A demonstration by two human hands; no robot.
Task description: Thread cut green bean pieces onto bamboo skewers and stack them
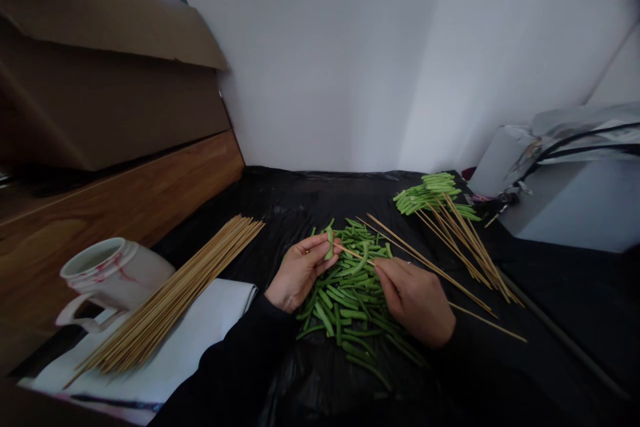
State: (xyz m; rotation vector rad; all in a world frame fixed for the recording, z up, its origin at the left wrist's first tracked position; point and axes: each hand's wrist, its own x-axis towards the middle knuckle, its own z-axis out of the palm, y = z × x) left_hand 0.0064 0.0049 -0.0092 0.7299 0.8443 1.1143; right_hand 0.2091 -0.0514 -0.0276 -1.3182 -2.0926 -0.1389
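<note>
My left hand (300,272) pinches a short green bean piece (329,243) at the tip of a thin wooden skewer (352,253). My right hand (417,300) is closed round that skewer, whose tail sticks out behind the hand to the right. Another curved bean piece (364,259) sits across the skewer close to my right fingers. Under both hands lies a loose heap of cut green beans (354,314) on black plastic sheeting (300,197). Two loose skewers (430,263) stretch from the heap's back edge toward the right.
Left of the heap, a thick bundle of skewers (175,294) rests on white paper (220,310) beside a white mug (120,274). Skewered beans (430,192) lie at the back right. A cardboard box (115,94) stands left; a pale box (575,194) stands right.
</note>
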